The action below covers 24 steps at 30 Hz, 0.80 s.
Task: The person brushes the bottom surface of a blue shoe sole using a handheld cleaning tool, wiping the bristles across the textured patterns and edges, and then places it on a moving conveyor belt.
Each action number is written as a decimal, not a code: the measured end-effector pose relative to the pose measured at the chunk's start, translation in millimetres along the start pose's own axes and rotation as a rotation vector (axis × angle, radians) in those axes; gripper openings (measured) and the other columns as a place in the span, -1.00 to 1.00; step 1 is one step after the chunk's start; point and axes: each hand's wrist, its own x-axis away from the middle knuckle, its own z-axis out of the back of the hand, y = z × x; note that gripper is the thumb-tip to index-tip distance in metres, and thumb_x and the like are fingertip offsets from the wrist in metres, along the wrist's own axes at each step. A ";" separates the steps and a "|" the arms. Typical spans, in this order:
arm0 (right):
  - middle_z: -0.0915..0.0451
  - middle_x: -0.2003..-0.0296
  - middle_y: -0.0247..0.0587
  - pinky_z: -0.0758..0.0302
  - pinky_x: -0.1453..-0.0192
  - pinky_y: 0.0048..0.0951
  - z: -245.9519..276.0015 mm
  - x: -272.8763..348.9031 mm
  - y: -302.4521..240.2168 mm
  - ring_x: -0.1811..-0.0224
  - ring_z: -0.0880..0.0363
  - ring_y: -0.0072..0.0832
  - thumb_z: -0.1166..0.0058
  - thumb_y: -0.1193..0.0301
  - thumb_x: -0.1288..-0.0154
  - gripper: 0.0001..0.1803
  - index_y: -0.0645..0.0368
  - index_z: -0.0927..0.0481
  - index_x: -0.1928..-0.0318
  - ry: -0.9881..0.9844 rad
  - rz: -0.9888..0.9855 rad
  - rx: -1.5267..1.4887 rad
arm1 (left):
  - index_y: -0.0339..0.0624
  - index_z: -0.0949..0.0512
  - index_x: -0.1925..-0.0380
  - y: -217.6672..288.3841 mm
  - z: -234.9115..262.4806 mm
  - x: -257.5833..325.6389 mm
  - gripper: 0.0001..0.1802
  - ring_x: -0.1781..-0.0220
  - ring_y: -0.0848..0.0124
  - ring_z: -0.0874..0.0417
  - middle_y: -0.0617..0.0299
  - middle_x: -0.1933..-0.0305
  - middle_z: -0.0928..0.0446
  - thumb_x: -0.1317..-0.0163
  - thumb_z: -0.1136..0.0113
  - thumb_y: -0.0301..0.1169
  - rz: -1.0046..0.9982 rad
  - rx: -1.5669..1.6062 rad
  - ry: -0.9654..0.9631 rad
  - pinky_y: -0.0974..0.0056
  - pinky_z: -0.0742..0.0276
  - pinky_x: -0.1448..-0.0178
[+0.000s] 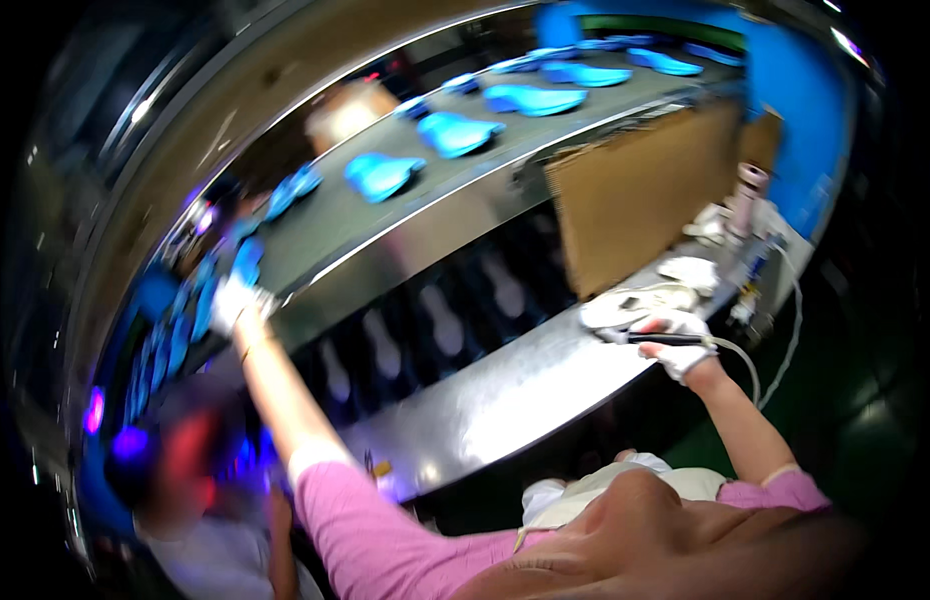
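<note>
Left hand: reached far left to the belt's edge, in a white glove; a blue piece is met or nearly met by it, but whether the fingers are closed cannot be told through the blur.
Right hand: closed around a black-handled tool at the right, above the metal bench; a pale cord is seen trailing from the tool.
Dark recess: located below the belt; pale sole-shaped forms are seen in a row there.
Pink bottle: stood at the bench's right end; its contents cannot be seen.
Belt: blue sole-shaped pieces are spread along it toward the far right.
Cardboard sheet: propped upright, so part of the belt's side is screened.
White cloth: laid just beyond the right hand.
Co-worker: seen blurred at the near left.
</note>
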 end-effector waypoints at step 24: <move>-0.60 0.44 -0.40 -0.44 0.27 -0.61 -2.0 29.5 -7.4 0.38 -0.51 -0.70 -0.22 0.46 -0.15 -0.83 0.16 -0.57 0.23 -0.129 0.079 -0.021 | -0.09 -0.47 0.57 95.1 115.8 183.9 -0.53 0.33 0.29 -0.50 0.16 0.38 -0.51 -0.29 0.14 0.03 -0.483 1.765 -0.758 0.17 -0.41 0.20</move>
